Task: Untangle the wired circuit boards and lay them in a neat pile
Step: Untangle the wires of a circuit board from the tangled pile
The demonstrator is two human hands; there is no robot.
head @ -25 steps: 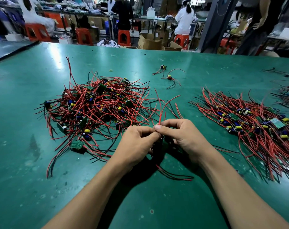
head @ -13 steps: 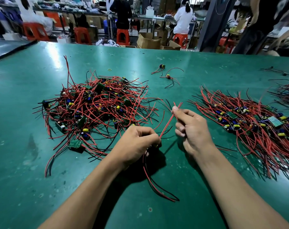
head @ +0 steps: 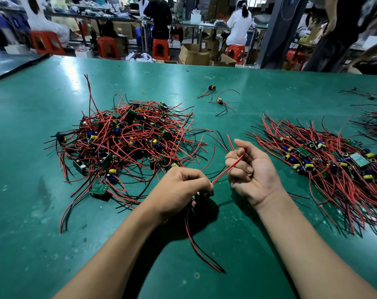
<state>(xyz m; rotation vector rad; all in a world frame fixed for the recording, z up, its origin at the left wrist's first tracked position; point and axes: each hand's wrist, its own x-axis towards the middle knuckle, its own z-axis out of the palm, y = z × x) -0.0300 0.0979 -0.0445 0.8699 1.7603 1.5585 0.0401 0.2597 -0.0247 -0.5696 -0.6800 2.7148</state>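
Green table [head: 258, 83]: two hands [head: 183, 188] [head: 252, 175] grip one red wire [head: 226, 169].

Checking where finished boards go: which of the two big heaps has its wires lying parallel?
The heap to the right, beside the right hand: its wires fan out one way. The left heap is a knot of loops crossing every way.

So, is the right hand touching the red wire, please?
Touching: the head view shows the right hand pinching the red wire near its free end.
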